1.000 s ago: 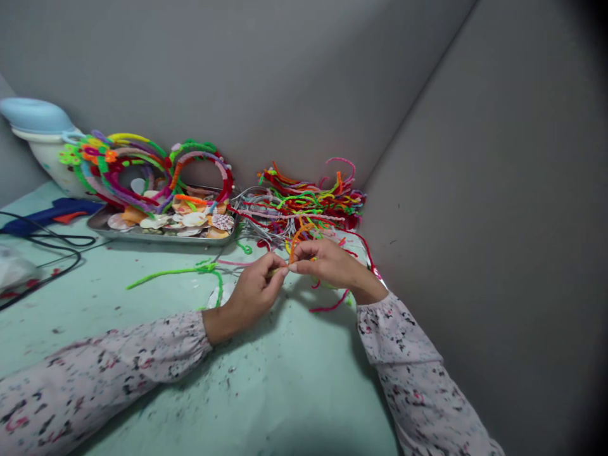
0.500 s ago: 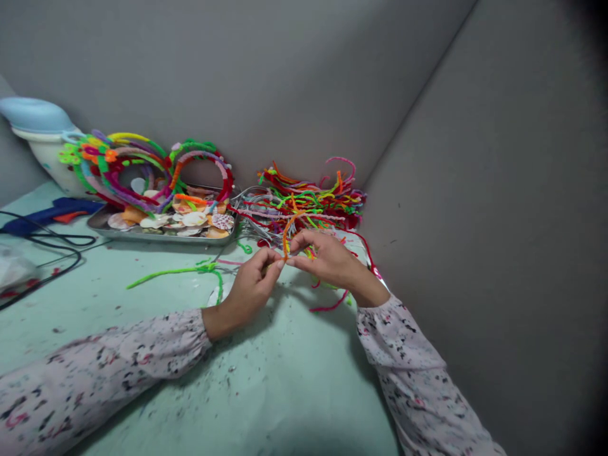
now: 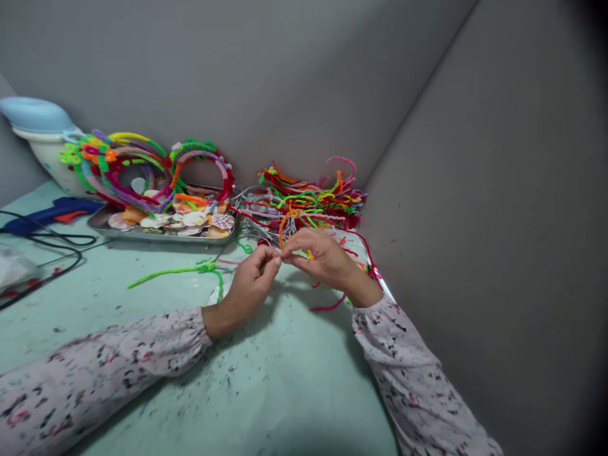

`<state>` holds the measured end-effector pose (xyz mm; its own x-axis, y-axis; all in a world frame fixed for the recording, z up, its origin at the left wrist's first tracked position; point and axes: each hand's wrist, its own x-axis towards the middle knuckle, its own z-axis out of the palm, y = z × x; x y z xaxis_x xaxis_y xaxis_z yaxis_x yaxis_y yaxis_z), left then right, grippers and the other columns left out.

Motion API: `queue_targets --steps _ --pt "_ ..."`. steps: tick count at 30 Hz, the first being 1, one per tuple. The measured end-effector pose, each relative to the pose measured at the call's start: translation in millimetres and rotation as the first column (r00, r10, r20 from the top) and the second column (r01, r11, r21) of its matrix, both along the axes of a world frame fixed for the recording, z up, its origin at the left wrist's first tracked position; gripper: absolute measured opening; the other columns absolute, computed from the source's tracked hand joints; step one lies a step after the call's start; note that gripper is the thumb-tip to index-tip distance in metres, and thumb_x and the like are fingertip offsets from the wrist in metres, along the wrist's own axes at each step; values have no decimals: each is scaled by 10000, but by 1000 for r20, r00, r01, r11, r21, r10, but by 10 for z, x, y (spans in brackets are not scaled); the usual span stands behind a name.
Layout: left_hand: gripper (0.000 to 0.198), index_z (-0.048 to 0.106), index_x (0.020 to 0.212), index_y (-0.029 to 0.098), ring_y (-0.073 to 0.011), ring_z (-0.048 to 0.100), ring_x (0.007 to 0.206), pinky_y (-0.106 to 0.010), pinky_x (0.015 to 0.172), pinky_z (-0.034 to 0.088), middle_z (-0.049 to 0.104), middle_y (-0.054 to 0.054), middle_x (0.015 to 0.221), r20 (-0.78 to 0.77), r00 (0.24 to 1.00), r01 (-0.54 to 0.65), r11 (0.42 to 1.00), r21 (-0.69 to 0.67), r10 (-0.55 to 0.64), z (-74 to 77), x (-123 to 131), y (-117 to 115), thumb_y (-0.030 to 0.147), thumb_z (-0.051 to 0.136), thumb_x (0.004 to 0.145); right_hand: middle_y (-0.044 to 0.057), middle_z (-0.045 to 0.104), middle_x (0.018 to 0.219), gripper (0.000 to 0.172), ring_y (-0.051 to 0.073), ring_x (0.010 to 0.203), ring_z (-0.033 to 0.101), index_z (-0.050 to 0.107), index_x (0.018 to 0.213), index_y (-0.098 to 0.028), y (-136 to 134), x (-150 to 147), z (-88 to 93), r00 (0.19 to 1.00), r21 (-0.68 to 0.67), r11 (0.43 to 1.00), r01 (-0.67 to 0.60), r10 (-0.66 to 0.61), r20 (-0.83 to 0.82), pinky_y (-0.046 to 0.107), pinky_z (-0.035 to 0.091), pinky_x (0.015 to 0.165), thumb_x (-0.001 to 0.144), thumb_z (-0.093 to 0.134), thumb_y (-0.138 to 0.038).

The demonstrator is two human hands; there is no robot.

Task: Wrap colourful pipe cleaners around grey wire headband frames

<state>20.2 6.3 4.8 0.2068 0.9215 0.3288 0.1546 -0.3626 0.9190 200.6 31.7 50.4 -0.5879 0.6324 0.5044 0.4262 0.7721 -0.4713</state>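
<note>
Two floral sleeves, the left (image 3: 118, 354) and the right (image 3: 408, 367), reach in across a pale green desk (image 3: 285, 373) marked with dark specks. A crimson fuzzy stem (image 3: 327, 308) lies beneath the right wrist. The left hand (image 3: 247, 283) and right hand (image 3: 323, 261) meet at their fingertips. The left thumb and forefinger pinch the lower end of an orange fuzzy stem (image 3: 281, 235), which rises from between the hands and bends over at its top; the right fingertips touch that same spot, but whether they grip it I cannot tell. A bright green stem (image 3: 164, 275) lies to the left of the left hand. Beyond, a metal tray (image 3: 166, 239) holds shells (image 3: 194, 218), with colourful wrapped hoops (image 3: 227, 177) standing over them. To its right sits a tangled pile of fuzzy stems (image 3: 323, 202). A bin with a light blue lid (image 3: 40, 115) stands at far left, before grey walls (image 3: 237, 76).
</note>
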Motion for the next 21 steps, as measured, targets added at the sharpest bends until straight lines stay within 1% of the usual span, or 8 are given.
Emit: queue_targets --steps 6,12,16,21 --pt "155 518 831 182 -129 433 664 -249 609 359 488 17 728 2 1000 -1 1000 -8 1 8 2 -13 317 482 898 20 689 961 106 160 936 604 705 946 -277 -16 9 46 999 -27 999 34 -33 40 337 459 872 878 631 -310" --pt "147 517 826 183 -127 438 664 -245 607 360 492 17 731 -19 1000 -5 1000 -1 5 11 6 -19 308 487 897 24 692 954 115 160 934 603 708 953 -265 8 32 15 999 -47 998 38 -36 33 333 455 863 880 627 -301" --pt "147 528 849 178 -127 432 662 -247 601 358 483 20 725 -33 999 5 1000 -4 -5 -9 -1 -26 307 485 903 24 707 924 107 153 894 619 720 936 -249 14 36 10 999 -85 996 30 -29 14 303 463 826 865 647 -285" --pt "165 534 866 177 -130 453 674 -254 618 371 500 16 742 -44 999 15 1000 -5 -16 -26 -5 -31 323 477 914 13 720 897 106 140 855 629 731 922 -238 -31 32 74 998 -152 987 58 -54 34 286 461 811 854 657 -270"
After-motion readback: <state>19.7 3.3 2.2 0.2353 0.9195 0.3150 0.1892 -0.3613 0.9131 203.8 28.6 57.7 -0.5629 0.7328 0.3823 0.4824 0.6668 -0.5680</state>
